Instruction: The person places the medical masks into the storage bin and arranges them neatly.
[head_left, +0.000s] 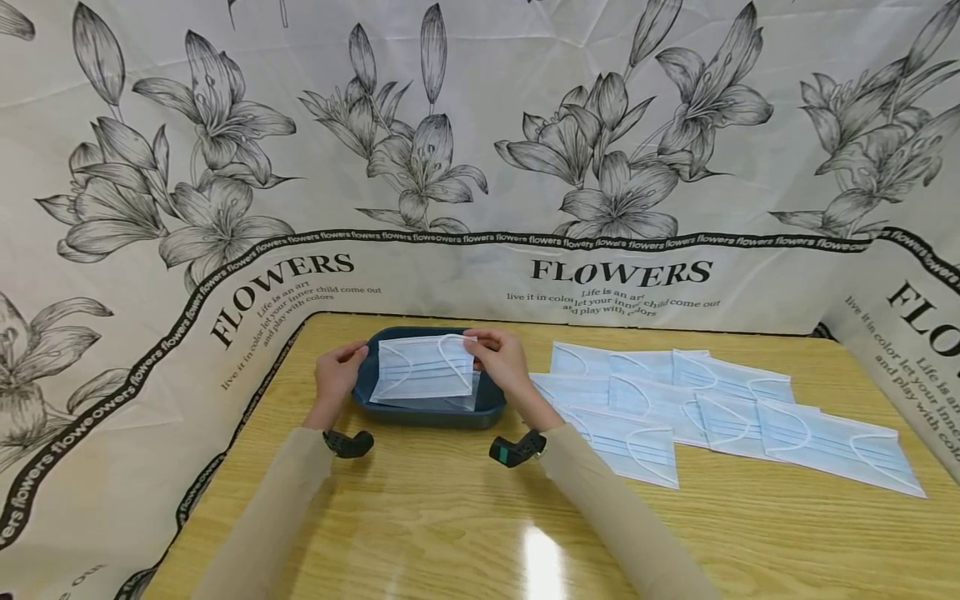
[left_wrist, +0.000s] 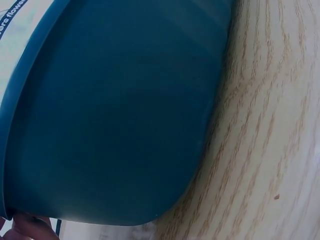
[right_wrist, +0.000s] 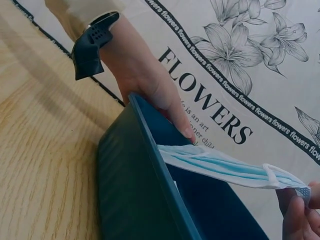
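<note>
A dark blue plastic bin (head_left: 431,417) stands at the back left of the table. My left hand (head_left: 337,375) grips its left rim; in the right wrist view the thumb of that left hand (right_wrist: 157,90) reaches over the edge. Between the thumb and fingers of my right hand (head_left: 498,358) is the right end of a pale blue face mask (head_left: 423,367) with white ear loops. The mask spans above the bin's opening, tilted in the right wrist view. Under it, part of another pale sheet (head_left: 453,403) shows inside the bin; its kind is hard to tell.
Several overlapping face masks (head_left: 720,400) lie flat on the wooden table (head_left: 420,517), right of the bin. A flower-print cloth (head_left: 480,283) hangs behind the table and along its sides.
</note>
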